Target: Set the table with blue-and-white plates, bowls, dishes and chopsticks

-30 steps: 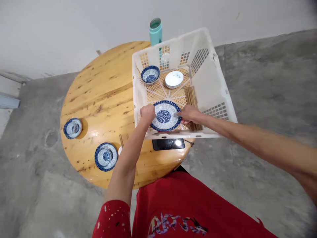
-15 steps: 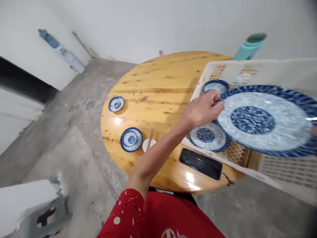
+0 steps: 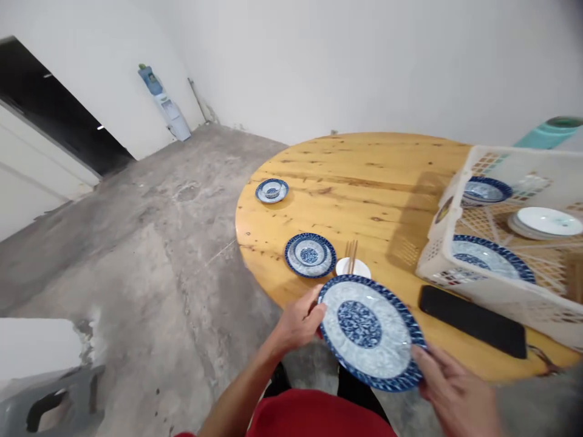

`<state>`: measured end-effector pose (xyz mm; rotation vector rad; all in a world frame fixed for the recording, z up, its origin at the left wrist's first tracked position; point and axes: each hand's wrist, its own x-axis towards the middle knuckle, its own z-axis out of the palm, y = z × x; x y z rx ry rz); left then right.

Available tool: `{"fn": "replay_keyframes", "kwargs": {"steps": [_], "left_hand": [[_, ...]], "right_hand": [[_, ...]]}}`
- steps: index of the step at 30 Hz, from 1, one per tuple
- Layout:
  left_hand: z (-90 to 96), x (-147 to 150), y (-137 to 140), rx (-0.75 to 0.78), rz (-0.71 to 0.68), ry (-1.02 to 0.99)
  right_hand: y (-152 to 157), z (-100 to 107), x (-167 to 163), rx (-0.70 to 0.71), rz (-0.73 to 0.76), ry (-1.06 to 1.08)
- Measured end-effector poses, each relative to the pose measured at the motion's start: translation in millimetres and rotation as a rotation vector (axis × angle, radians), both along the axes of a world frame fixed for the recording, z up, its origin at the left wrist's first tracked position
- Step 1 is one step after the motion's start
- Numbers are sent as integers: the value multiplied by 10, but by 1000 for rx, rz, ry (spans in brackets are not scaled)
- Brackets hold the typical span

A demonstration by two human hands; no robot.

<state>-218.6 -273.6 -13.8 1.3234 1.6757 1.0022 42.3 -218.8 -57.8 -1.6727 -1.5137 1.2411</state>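
Plate (image 3: 359, 364) best carried by opposite rims, kept steady, clear of the white dish (image 3: 364, 267) and chopsticks (image 3: 353, 254) just beyond its far rim. Plate held over the near edge of the table (image 3: 337, 159), tilted. Left hand (image 3: 297, 323) pinches left rim, thumb uppermost; right hand (image 3: 458, 388) pinches right rim; fingertips underneath hidden

Your left hand (image 3: 298, 325) is closed in a pinch, thumb (image 3: 315, 317) on top, fingers curled beneath. From it, your bare left forearm (image 3: 248, 385) runs back toward you and outward. Your right hand (image 3: 455, 391), slightly blurred, sits nearer your body and well apart to the right, its thumb (image 3: 428, 367) pressing down and angled toward the left hand.
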Motion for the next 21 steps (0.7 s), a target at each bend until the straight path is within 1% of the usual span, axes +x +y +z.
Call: {"fn": "replay_keyframes", "kwargs": {"steps": [2,5,8,10,12,15,18,21], "left_hand": [[-119,-342,-550,-71,115,-12],[-192,-830,-1267,-133,321,-2],[-205,-1257,-1788,-133,513,35],[-213,-1494,-2005,-127,618,45],[-236,-1688,-2124,-124,685,40],[-315,-1931,-2163,-121,725,30],[-430,-2190,-2083,-133,749,42],[-518,-2549,-1896,-161,737,62]], "right_hand": [[-368,-20,-526,-35,28,35],[-754,-13,-1283,11,202,131],[-979,14,-1908,48,383,180],[-1055,28,-2230,80,447,168],[-1082,24,-2490,112,493,154],[-1049,-33,-2812,120,542,143],[-942,-147,-3122,99,542,134],[-760,-273,-3482,75,519,163]]}}
